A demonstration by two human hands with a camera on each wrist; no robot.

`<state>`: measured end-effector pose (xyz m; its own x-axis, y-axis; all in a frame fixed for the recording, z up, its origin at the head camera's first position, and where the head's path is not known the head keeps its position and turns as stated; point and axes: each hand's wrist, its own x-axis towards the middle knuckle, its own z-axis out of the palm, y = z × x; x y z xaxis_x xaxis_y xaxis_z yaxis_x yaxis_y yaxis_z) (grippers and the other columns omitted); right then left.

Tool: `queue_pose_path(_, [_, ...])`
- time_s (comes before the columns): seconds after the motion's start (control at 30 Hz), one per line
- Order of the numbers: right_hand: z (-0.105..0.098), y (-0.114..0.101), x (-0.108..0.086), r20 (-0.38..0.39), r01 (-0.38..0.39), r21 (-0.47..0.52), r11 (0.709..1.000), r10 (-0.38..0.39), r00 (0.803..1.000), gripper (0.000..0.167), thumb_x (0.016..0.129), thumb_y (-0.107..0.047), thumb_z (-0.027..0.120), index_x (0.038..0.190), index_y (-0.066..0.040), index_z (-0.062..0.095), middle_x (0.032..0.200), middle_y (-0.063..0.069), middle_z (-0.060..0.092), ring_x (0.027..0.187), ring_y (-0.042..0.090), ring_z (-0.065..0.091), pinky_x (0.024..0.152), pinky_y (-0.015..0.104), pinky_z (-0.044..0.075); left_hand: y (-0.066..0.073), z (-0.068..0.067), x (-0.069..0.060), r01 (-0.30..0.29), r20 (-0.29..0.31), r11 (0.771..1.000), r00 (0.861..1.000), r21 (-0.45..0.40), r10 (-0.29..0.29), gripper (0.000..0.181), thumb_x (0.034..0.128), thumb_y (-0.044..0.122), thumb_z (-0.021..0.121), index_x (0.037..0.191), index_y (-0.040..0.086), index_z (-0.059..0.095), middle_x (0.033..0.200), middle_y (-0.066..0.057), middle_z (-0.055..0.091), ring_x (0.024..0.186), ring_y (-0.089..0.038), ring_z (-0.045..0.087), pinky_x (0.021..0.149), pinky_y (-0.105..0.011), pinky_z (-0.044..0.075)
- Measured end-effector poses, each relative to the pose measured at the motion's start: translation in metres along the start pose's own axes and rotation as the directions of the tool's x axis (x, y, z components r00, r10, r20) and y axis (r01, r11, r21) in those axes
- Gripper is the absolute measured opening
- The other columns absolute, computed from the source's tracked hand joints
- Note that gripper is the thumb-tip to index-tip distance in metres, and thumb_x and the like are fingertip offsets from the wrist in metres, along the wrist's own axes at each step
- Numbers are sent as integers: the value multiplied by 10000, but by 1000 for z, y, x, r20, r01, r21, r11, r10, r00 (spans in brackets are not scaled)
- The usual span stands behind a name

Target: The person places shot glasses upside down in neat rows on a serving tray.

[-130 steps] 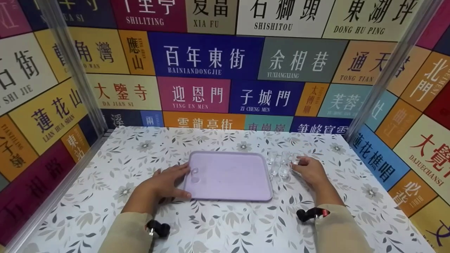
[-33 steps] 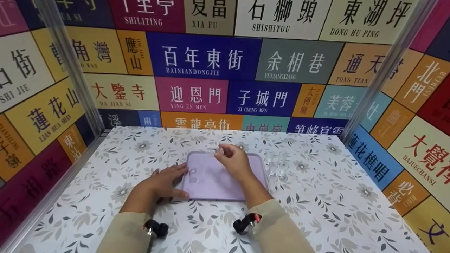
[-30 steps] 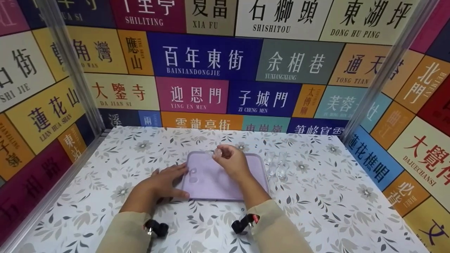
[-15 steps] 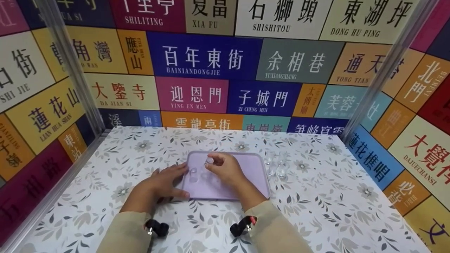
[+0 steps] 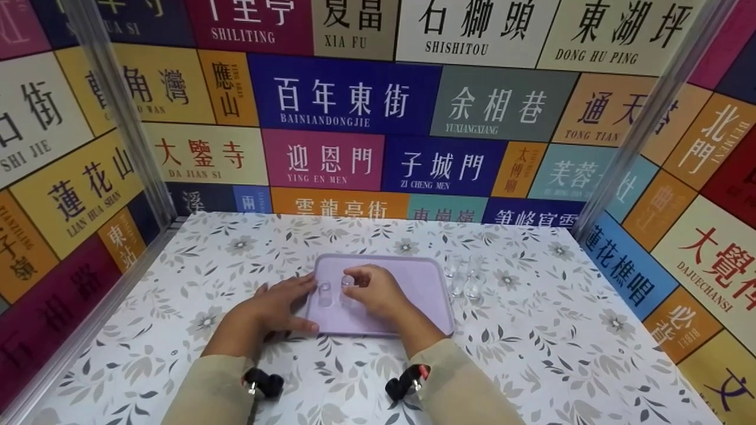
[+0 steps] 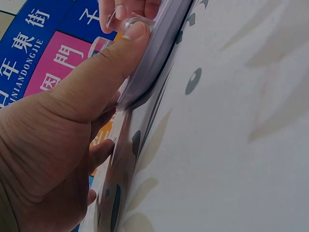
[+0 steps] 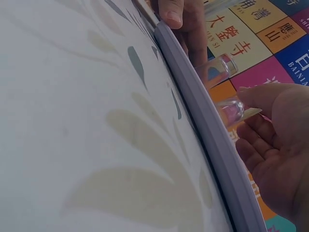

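Note:
A pale purple tray (image 5: 416, 286) lies on the table. My left hand (image 5: 274, 307) rests against its left edge, fingers extended, with the thumb on the rim (image 6: 159, 58) in the left wrist view. My right hand (image 5: 381, 290) pinches a small clear shot glass (image 5: 347, 282) between thumb and fingers, at the tray's left part. In the right wrist view that shot glass (image 7: 229, 111) stands close behind the tray rim; whether its lower end touches the tray is hidden. Just left of it, another shot glass (image 5: 324, 294) stands on the tray.
Several more clear shot glasses (image 5: 466, 277) stand grouped on the table, right beside the tray. The table (image 5: 520, 336) has a leaf-and-flower cover. Patterned panels with printed signs (image 5: 342, 94) enclose it at the back and sides.
My right hand has taken a shot glass from the group on the right, carried it left over the tray and lowered it beside the first one. The left hand has stayed in place.

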<state>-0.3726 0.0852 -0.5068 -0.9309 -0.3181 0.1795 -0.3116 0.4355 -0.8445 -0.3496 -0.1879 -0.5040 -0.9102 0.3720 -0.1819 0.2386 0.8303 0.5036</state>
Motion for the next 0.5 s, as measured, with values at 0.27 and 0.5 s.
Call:
queue_pose_path(0.27, [-2, -1, -1, 4, -38, 50, 998, 38, 999, 472, 906, -210, 846, 1346, -75, 740, 1252, 65, 786, 1123, 214, 709, 1035, 395, 596, 1, -1, -1, 11, 6, 1000, 1000, -2, -11, 1166, 722, 752, 848, 1687, 400, 294, 1807, 139, 174, 1702, -302, 124, 1330, -718, -70])
queue_pose_path(0.5, [-15, 2, -3, 8, -45, 96, 994, 45, 999, 569, 901, -286, 866, 1394, -55, 699, 1356, 149, 744, 1241, 326, 693, 1109, 480, 573, 1, -1, 0, 9, 6, 1000, 1000, 4, -9, 1151, 728, 747, 848, 1683, 401, 306, 1800, 163, 181, 1703, -291, 125, 1330, -721, -59])
